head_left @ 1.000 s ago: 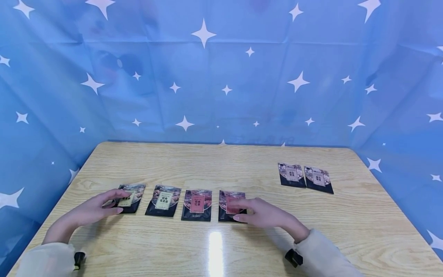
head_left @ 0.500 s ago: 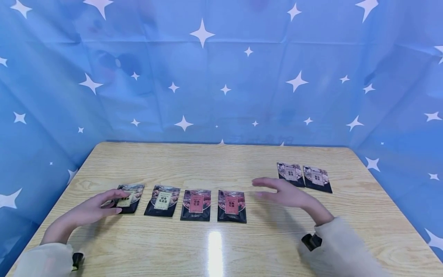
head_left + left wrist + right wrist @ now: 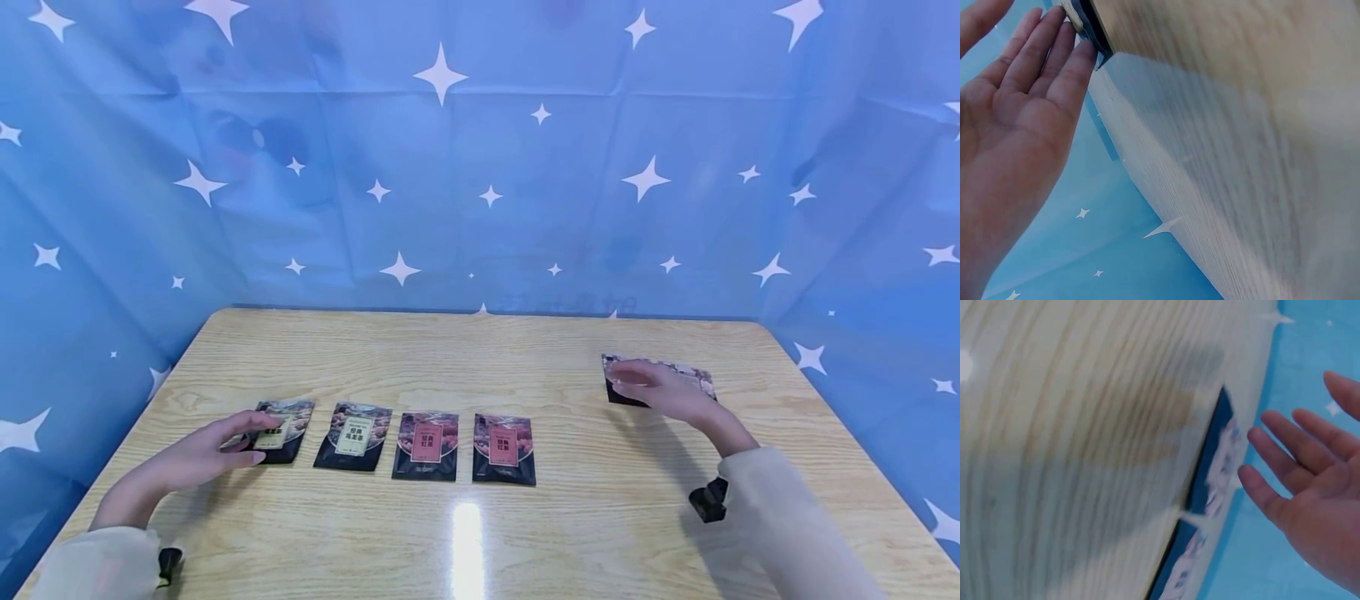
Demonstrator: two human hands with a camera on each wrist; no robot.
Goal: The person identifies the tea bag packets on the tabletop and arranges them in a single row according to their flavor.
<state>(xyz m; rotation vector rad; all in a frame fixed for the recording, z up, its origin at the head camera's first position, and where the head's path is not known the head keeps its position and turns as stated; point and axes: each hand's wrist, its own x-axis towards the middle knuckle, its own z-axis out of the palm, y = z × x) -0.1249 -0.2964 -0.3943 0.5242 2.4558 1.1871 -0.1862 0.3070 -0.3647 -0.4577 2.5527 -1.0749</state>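
I think this step is getting a purple packet. My right hand hangs over the two on the counter, fingers loose, holding nothing. My left hand's nearly straight fingers touch the leftmost packet. Next calls for a soft pinch.

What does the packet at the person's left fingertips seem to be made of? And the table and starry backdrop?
The packet: probably plastic or foil film; its dark edge looks shiny and wavy up close.
The table: wood or wood-look laminate, smooth and glossy, given the grain and bright reflection.
The backdrop: cloth or thin plastic sheet, judging by its creases.
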